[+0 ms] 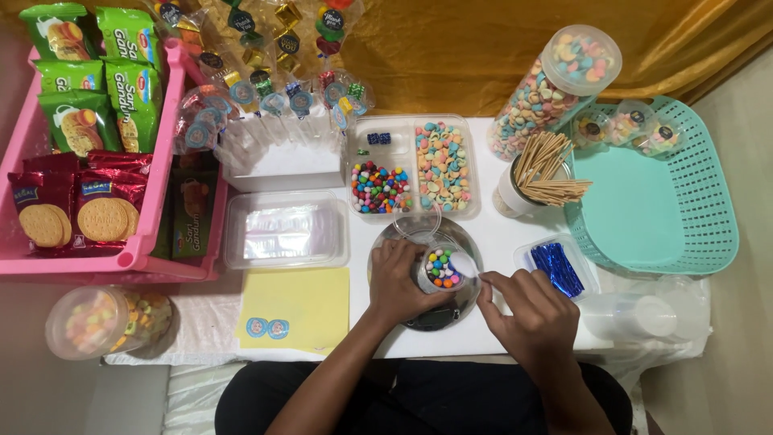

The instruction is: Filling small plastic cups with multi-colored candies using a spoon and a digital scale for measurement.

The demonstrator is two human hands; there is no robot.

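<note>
My left hand (400,282) wraps around a small clear cup (440,270) holding colourful round candies, tilted over a shiny metal plate (471,300). My right hand (527,310) pinches a small white spoon (464,263) whose bowl sits at the cup's mouth. Just behind the plate stands a clear divided tray (412,167) with colourful round candies on the left and pastel ring-shaped candies on the right.
A pink basket (173,89) of biscuit packs stands left. A teal basket (668,193) with filled cups is right. A tall candy jar (555,89), a cup of wooden sticks (543,177), blue twist ties (555,268), a yellow sticker sheet (298,310) and a clear lidded box (286,229) surround the plate.
</note>
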